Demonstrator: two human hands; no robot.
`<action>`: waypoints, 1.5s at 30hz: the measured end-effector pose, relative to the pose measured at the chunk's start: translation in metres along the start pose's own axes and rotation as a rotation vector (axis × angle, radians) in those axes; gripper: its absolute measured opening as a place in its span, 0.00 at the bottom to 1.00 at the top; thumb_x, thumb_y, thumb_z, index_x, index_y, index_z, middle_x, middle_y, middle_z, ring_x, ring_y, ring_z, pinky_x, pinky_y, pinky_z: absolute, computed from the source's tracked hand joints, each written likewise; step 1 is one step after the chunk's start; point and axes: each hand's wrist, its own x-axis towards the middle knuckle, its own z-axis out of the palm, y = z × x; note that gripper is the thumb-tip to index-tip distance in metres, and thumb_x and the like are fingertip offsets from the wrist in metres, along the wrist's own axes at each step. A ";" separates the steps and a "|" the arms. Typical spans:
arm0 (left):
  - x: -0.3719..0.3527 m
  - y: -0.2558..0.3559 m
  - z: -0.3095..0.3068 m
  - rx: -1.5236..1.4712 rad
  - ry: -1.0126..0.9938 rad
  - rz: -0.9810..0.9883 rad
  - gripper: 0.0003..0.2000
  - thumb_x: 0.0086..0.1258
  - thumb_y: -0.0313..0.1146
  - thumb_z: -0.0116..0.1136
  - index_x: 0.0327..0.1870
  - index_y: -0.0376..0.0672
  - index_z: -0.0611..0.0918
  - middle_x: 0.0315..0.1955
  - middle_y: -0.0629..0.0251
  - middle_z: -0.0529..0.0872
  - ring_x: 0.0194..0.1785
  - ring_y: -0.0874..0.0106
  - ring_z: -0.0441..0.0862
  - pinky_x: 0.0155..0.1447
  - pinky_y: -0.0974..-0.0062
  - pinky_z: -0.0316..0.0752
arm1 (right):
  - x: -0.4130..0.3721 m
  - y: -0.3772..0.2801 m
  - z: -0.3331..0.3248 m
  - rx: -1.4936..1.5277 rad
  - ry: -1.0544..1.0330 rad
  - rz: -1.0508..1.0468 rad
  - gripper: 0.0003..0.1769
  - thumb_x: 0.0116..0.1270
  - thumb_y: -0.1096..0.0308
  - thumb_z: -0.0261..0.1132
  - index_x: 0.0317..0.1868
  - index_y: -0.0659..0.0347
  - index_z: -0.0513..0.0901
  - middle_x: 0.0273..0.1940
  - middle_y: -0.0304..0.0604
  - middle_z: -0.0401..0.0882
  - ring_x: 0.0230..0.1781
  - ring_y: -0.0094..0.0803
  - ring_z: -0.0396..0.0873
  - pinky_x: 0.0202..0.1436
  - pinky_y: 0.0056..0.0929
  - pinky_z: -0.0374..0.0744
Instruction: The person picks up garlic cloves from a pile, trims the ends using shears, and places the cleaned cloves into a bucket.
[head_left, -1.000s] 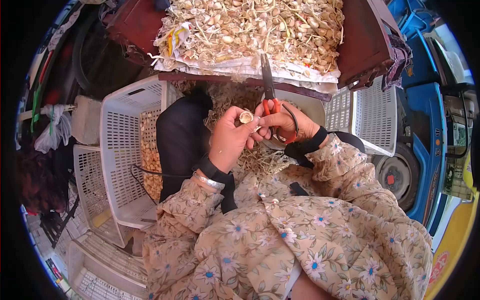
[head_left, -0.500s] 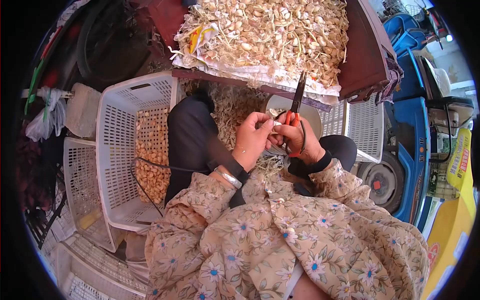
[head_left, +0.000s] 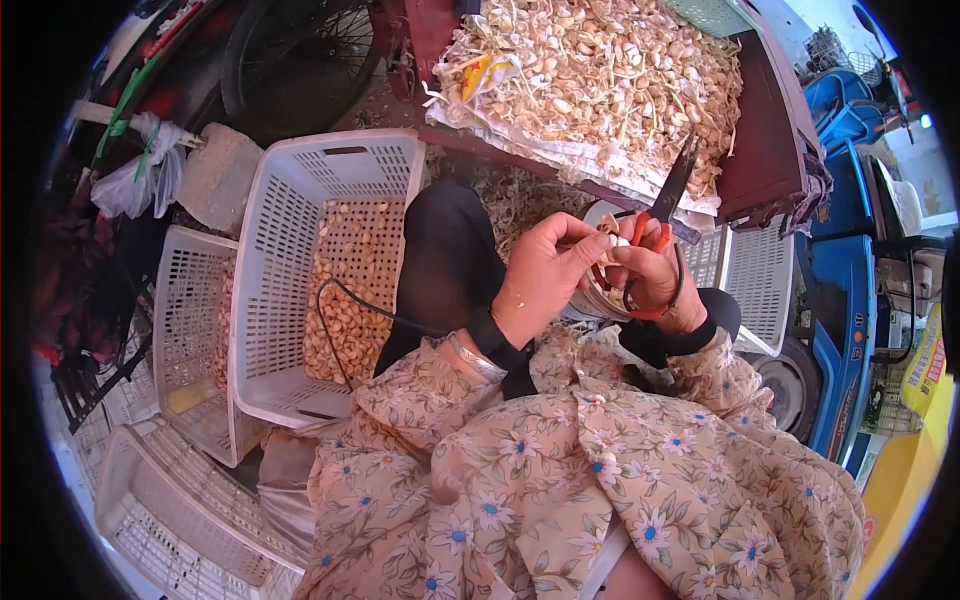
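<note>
My left hand [head_left: 545, 275] pinches a small pale garlic bulb [head_left: 612, 240] between thumb and fingertips. My right hand [head_left: 655, 275] touches the same bulb and grips red-handled scissors [head_left: 665, 200], whose dark blades point up and to the right. Both hands are held together above my lap, over a round pale bowl [head_left: 600, 300] that they mostly hide. A big heap of garlic with dry stems [head_left: 590, 70] lies on a dark red table [head_left: 765, 130] just beyond the hands.
A white slatted crate [head_left: 290, 270] holding trimmed garlic stands at my left knee, with more white crates [head_left: 185, 340] further left and one [head_left: 745, 270] at the right. Dry trimmings [head_left: 520, 200] litter the ground. A blue vehicle [head_left: 850, 300] stands at the right.
The view has swung left and down, so hands and table sit further right. The scissors tilted from upright to leaning right. The hands stay together on the bulb.
</note>
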 end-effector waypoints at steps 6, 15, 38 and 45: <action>0.003 -0.019 -0.030 0.824 0.029 0.369 0.08 0.65 0.32 0.56 0.35 0.36 0.79 0.23 0.72 0.76 0.22 0.83 0.74 0.25 0.84 0.68 | 0.000 -0.011 -0.014 -0.093 0.060 -0.188 0.08 0.57 0.72 0.60 0.34 0.66 0.72 0.25 0.40 0.74 0.20 0.23 0.70 0.27 0.20 0.69; -0.001 0.001 0.000 0.101 -0.305 -0.187 0.11 0.66 0.32 0.55 0.45 0.36 0.75 0.29 0.66 0.81 0.26 0.80 0.79 0.24 0.85 0.71 | -0.024 -0.014 -0.020 -0.285 -0.044 -0.057 0.07 0.55 0.76 0.65 0.31 0.63 0.72 0.32 0.35 0.74 0.24 0.17 0.72 0.26 0.16 0.69; 0.003 -0.031 0.023 -0.166 -0.102 -0.299 0.08 0.65 0.24 0.48 0.45 0.38 0.73 0.32 0.63 0.78 0.27 0.79 0.75 0.27 0.87 0.69 | -0.044 0.002 -0.053 -0.023 0.034 0.014 0.07 0.57 0.72 0.64 0.33 0.64 0.75 0.24 0.37 0.76 0.22 0.20 0.75 0.25 0.18 0.72; 0.006 -0.044 0.025 -0.109 -0.172 -0.326 0.14 0.67 0.27 0.43 0.52 0.36 0.71 0.35 0.64 0.78 0.30 0.79 0.76 0.28 0.85 0.71 | -0.036 0.001 -0.061 -0.302 -0.137 -0.001 0.08 0.55 0.70 0.66 0.30 0.66 0.78 0.22 0.38 0.78 0.22 0.21 0.77 0.26 0.18 0.75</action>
